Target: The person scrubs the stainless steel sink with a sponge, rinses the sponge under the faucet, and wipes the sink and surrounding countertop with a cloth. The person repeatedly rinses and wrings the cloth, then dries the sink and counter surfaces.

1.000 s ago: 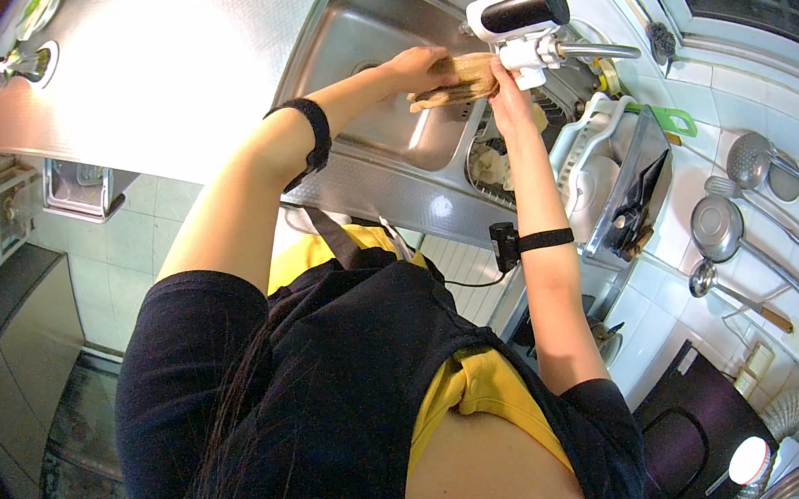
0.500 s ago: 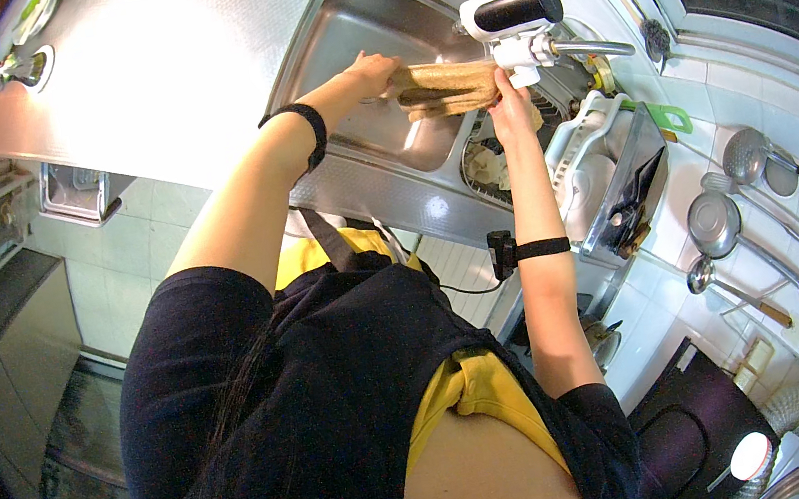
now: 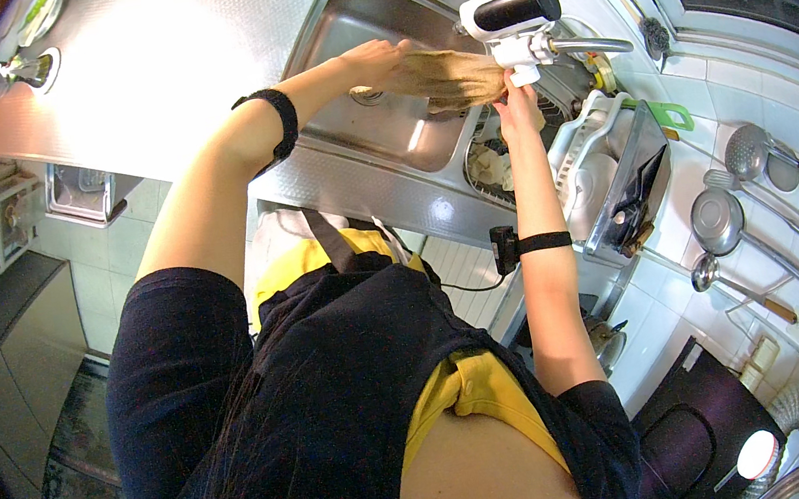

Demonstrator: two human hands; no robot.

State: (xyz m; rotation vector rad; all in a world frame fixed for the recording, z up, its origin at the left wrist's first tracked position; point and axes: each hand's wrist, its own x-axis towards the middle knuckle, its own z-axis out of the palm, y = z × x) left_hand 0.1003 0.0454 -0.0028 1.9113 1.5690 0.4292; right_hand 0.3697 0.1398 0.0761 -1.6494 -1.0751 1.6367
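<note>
A tan-brown cloth [image 3: 451,79] is stretched between my two hands above the steel sink [image 3: 420,138], just beneath the white filter unit on the tap [image 3: 525,51]. My left hand [image 3: 379,60] grips the cloth's left end, back of the hand upward. At the other end, my right hand [image 3: 519,104] holds the cloth close under the tap, with the thumb showing at its edge. Some of the cloth's right end is hidden behind the tap and fingers. Both wrists or forearms wear black bands.
Right of the sink sits a round basket [image 3: 487,162] with pale scraps in it. Beyond stands a white dish rack [image 3: 582,165] with plates. Ladles and a skimmer [image 3: 748,153] hang on the tiled wall. The steel counter [image 3: 195,74] stretches left, with a glass-like object at its far end.
My left hand has shifted slightly, and its elbow has swung out to the left. The cloth, earlier folded in a thick bundle, is now drawn flatter and twisted between my hands.
</note>
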